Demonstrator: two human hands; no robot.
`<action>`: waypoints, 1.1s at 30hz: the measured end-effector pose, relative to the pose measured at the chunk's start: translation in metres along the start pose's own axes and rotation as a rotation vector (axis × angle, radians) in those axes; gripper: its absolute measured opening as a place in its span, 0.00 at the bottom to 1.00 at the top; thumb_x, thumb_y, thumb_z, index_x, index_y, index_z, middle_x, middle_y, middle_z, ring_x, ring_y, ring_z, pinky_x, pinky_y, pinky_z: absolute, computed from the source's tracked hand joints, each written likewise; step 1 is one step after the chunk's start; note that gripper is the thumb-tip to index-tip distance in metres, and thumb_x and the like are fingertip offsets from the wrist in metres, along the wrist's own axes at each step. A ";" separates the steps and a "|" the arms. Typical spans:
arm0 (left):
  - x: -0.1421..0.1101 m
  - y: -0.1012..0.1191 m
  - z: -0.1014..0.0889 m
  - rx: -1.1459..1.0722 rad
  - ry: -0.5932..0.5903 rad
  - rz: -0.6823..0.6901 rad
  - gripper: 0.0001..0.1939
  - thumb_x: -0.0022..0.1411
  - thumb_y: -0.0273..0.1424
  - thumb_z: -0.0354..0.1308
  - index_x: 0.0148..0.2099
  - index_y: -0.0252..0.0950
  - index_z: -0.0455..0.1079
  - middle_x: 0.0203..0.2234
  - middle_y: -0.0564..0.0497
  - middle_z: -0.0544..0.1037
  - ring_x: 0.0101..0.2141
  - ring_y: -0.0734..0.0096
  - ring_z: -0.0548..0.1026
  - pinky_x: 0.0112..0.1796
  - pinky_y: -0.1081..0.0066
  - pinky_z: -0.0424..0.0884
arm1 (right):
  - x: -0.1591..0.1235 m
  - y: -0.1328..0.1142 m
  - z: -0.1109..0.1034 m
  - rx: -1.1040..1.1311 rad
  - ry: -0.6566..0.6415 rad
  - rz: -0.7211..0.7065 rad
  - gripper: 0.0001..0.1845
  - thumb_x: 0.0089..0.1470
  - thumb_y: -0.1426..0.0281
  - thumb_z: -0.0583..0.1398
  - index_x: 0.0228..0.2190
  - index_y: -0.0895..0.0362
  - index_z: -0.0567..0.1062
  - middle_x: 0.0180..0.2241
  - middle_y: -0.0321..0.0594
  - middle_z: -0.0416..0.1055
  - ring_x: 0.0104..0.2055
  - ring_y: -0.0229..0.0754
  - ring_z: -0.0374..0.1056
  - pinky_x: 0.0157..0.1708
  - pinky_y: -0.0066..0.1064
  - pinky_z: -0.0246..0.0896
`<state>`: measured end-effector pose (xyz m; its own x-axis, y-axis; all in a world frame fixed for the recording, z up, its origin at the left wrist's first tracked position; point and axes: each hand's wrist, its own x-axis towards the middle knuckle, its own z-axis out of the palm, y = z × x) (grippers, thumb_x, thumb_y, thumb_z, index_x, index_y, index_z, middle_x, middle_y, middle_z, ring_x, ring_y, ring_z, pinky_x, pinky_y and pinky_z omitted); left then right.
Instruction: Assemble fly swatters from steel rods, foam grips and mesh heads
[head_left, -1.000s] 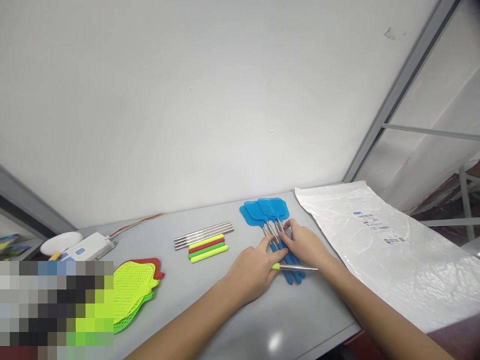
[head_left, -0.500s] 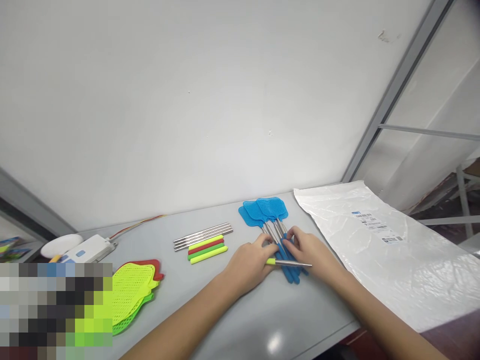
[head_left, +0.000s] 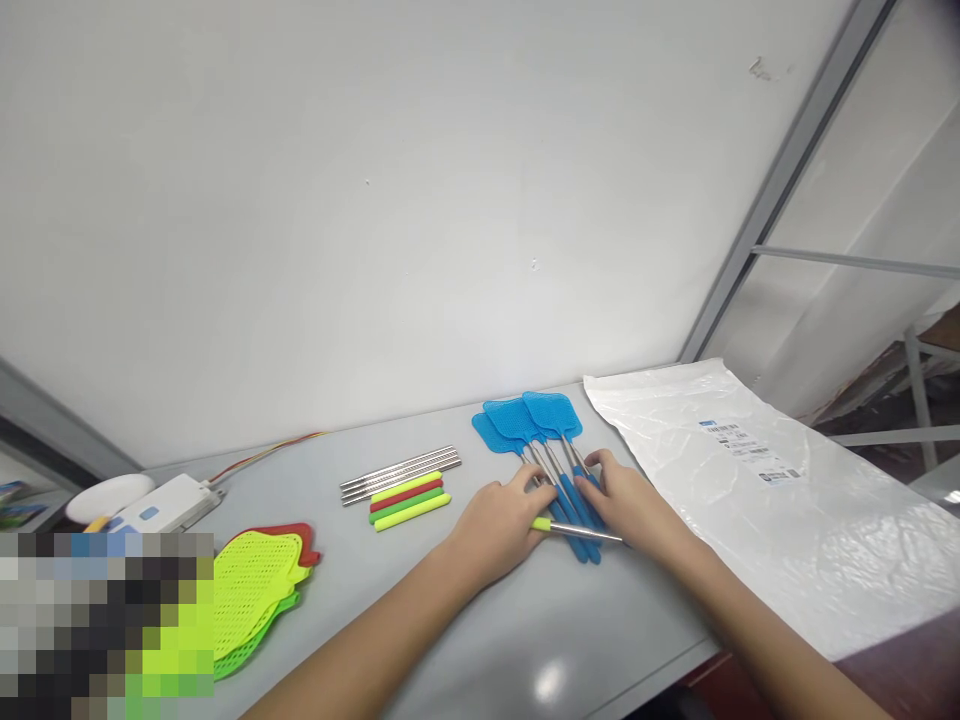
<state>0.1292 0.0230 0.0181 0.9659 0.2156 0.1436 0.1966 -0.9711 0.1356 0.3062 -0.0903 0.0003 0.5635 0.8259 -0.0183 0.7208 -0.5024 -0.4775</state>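
Blue fly swatters [head_left: 551,412] lie in a fanned, overlapping stack, heads toward the wall and handles toward me. Over the left side of their shafts my left hand [head_left: 499,522] is curled closed, holding a metal rod with a yellow-green handle [head_left: 585,531]. Most of that handle is hidden under the palm, and the rod crosses the blue handles. On the right my right hand [head_left: 626,503] pinches the handle of the rightmost blue swatter with thumb and fingers.
Left of the swatters lie several metal rods [head_left: 401,472] and coloured handles [head_left: 409,500]. Yellow-green, red and green swatter heads [head_left: 259,580] are stacked farther left, near a white device [head_left: 161,508]. A white plastic mailer [head_left: 750,500] covers the table's right side.
The blue swatters are more spread out, the rightmost shifted slightly right with my right hand. My left hand has stayed nearly in place, and the rod's tip is slightly lower.
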 end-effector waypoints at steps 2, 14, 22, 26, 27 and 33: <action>0.001 0.000 0.000 0.003 -0.006 0.000 0.15 0.64 0.35 0.54 0.53 0.45 0.65 0.55 0.51 0.66 0.36 0.65 0.76 0.38 0.65 0.74 | 0.001 0.001 -0.002 -0.004 -0.018 0.003 0.19 0.62 0.60 0.50 0.48 0.58 0.65 0.30 0.43 0.74 0.34 0.46 0.71 0.32 0.30 0.54; 0.001 0.000 -0.001 0.015 -0.035 0.007 0.14 0.67 0.38 0.51 0.54 0.44 0.64 0.62 0.48 0.62 0.39 0.61 0.78 0.39 0.61 0.74 | 0.005 -0.004 -0.005 -0.066 -0.066 0.064 0.18 0.60 0.54 0.53 0.36 0.56 0.70 0.31 0.43 0.76 0.32 0.44 0.71 0.29 0.30 0.52; 0.001 -0.001 -0.001 -0.007 -0.079 0.042 0.16 0.66 0.34 0.52 0.56 0.45 0.62 0.64 0.49 0.60 0.45 0.59 0.77 0.43 0.61 0.73 | 0.014 -0.007 -0.007 -0.074 -0.105 0.051 0.21 0.61 0.54 0.52 0.31 0.57 0.73 0.32 0.45 0.77 0.35 0.44 0.72 0.30 0.30 0.54; 0.001 -0.001 -0.002 0.006 -0.071 0.047 0.15 0.65 0.34 0.52 0.54 0.44 0.62 0.63 0.49 0.61 0.44 0.60 0.77 0.41 0.61 0.73 | 0.021 -0.005 -0.008 -0.099 -0.131 0.036 0.21 0.62 0.57 0.50 0.30 0.58 0.74 0.31 0.47 0.77 0.36 0.45 0.72 0.32 0.30 0.54; 0.000 -0.001 -0.002 0.010 -0.065 0.049 0.15 0.65 0.33 0.53 0.54 0.44 0.63 0.63 0.50 0.62 0.43 0.60 0.77 0.41 0.62 0.73 | 0.022 -0.006 -0.008 -0.107 -0.130 0.032 0.20 0.63 0.59 0.50 0.30 0.58 0.74 0.32 0.47 0.77 0.36 0.45 0.72 0.32 0.30 0.54; -0.001 -0.001 -0.001 0.021 -0.038 0.045 0.12 0.66 0.35 0.52 0.52 0.44 0.64 0.61 0.50 0.63 0.41 0.62 0.77 0.40 0.62 0.73 | 0.022 -0.011 -0.004 -0.170 -0.113 0.020 0.22 0.64 0.60 0.48 0.31 0.60 0.74 0.33 0.50 0.77 0.36 0.47 0.72 0.31 0.31 0.54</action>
<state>0.1279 0.0241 0.0186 0.9794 0.1683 0.1119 0.1563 -0.9817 0.1088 0.3127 -0.0679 0.0088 0.5368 0.8338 -0.1291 0.7728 -0.5473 -0.3214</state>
